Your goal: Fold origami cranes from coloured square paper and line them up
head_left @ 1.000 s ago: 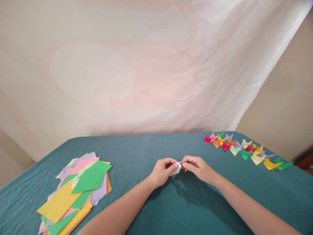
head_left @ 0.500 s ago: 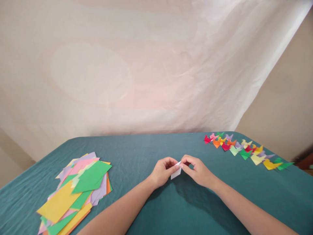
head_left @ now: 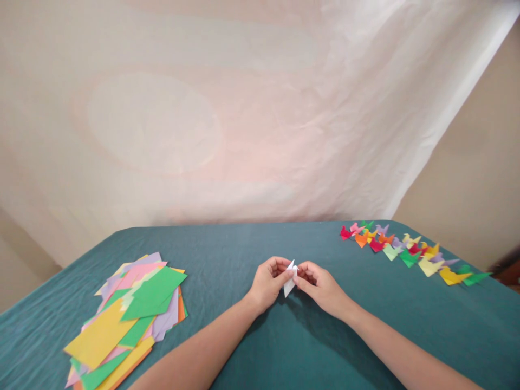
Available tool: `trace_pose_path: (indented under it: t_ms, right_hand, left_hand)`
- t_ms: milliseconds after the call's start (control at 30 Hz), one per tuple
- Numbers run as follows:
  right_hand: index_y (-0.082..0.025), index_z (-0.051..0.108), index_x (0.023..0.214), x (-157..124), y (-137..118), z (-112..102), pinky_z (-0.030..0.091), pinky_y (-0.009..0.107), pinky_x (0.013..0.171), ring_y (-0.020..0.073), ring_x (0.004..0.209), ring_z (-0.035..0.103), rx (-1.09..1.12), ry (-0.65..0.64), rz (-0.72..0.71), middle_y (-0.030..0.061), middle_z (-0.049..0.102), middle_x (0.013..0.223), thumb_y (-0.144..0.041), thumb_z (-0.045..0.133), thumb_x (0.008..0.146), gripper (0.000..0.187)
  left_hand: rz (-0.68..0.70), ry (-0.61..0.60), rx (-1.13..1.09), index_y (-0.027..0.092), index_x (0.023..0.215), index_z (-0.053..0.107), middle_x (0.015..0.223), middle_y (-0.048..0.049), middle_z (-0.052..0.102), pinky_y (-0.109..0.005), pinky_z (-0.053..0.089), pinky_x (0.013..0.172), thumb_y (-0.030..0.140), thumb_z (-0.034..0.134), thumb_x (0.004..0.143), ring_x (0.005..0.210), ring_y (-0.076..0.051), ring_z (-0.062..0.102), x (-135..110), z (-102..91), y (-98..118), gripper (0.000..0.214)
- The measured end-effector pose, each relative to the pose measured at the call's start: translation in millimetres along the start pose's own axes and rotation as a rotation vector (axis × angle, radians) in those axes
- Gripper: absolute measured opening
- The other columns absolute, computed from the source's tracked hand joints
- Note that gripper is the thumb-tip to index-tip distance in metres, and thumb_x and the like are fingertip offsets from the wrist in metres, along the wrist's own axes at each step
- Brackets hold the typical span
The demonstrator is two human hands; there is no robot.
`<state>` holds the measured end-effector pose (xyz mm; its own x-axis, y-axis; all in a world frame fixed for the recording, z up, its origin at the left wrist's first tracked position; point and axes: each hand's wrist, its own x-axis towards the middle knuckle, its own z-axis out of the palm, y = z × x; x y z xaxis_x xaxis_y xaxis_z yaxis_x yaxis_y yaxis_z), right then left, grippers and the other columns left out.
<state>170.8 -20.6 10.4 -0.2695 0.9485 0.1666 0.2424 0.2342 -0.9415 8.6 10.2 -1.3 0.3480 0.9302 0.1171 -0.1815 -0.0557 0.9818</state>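
Note:
A small white folded paper (head_left: 290,284) is held between both hands, just above the middle of the table. It has a pointed tip sticking up and a lower corner pointing down. My left hand (head_left: 268,283) pinches it from the left with thumb and fingers. From the right, my right hand (head_left: 320,286) grips its other side, the thumb pressed near a small bent white tip. Fingertips behind the paper are partly hidden.
A loose pile of coloured paper sheets (head_left: 103,336) lies on the left of the green-covered table (head_left: 227,249). Rows of small folded paper birds (head_left: 409,258) in several colours stand at the right. Behind the table hangs a pale sheet (head_left: 252,119).
The white paper has turned more upright, its tip now pointing up. My right hand has shifted slightly lower, with its thumb against the paper. The view has shifted a little.

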Motion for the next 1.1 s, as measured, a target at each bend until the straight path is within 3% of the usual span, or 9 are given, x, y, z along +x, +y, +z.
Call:
trace_pose_path:
  t_ms: [267,400,533,633,700,833,1100]
  right_hand:
    - [-0.021,0.040,0.096,5.0,17.5,-4.1,0.041,0.026,0.059,0.0145,0.064,0.056,0.017,0.130,0.019,-0.0021,0.059,0.071,-0.036,0.055,0.081,0.026]
    - [-0.021,0.041,0.088,6.0,23.9,-5.9,0.040,0.026,0.059,0.0143,0.064,0.056,-0.066,0.149,0.024,-0.0023,0.059,0.070,-0.034,0.054,0.081,0.019]
    - [-0.021,0.044,0.085,6.7,26.5,-5.8,0.041,0.026,0.061,0.0151,0.067,0.057,-0.140,0.158,0.013,-0.0014,0.060,0.071,-0.032,0.053,0.081,0.015]
    - [-0.021,0.045,0.084,6.9,27.4,-3.9,0.042,0.027,0.062,0.0147,0.066,0.057,-0.182,0.159,-0.005,-0.0017,0.059,0.071,-0.030,0.054,0.080,0.013]
    - [-0.021,0.046,0.085,7.0,28.2,-2.3,0.043,0.027,0.062,0.0145,0.065,0.057,-0.207,0.160,-0.024,-0.0019,0.058,0.071,-0.029,0.053,0.080,0.012]
    - [-0.021,0.047,0.087,7.3,30.5,0.4,0.044,0.028,0.064,0.0149,0.067,0.057,-0.295,0.157,-0.069,-0.0008,0.058,0.074,-0.027,0.052,0.081,0.010]
    - [-0.020,0.053,0.090,7.1,29.3,0.1,0.044,0.033,0.072,0.0189,0.078,0.054,-0.550,0.171,-0.184,0.0037,0.058,0.082,-0.023,0.052,0.081,0.010]
  left_hand:
    - [-0.013,0.059,-0.006,0.012,0.104,0.052,0.087,-0.0070,0.063,-0.028,0.049,0.071,0.020,0.068,0.070,0.074,-0.015,0.062,0.7,-0.9,-1.8,0.039]
    - [0.038,0.098,0.208,0.013,0.101,0.053,0.098,-0.0095,0.061,-0.029,0.049,0.073,0.013,0.061,0.074,0.077,-0.015,0.063,0.5,-2.0,-1.2,0.028]
    - [0.272,0.104,0.551,0.017,0.097,0.058,0.099,-0.0066,0.059,-0.030,0.047,0.078,0.006,0.053,0.075,0.088,-0.016,0.058,-2.0,-4.9,5.0,0.025]
    - [0.462,0.032,0.747,0.019,0.095,0.060,0.103,-0.0049,0.058,-0.033,0.041,0.088,0.001,0.048,0.075,0.099,-0.017,0.052,-5.1,-7.4,12.0,0.030]
    - [0.517,-0.066,0.848,0.020,0.094,0.062,0.101,-0.0038,0.060,-0.034,0.039,0.091,-0.001,0.044,0.073,0.099,-0.017,0.051,-6.9,-9.0,15.3,0.034]
    - [0.513,-0.199,1.017,0.021,0.094,0.064,0.094,-0.0017,0.064,-0.036,0.038,0.089,-0.004,0.044,0.067,0.097,-0.019,0.050,-8.3,-11.9,15.8,0.042]
    - [0.478,-0.265,1.169,0.021,0.095,0.065,0.096,-0.0012,0.066,-0.037,0.035,0.089,0.001,0.045,0.070,0.098,-0.021,0.049,-8.1,-14.8,15.5,0.039]
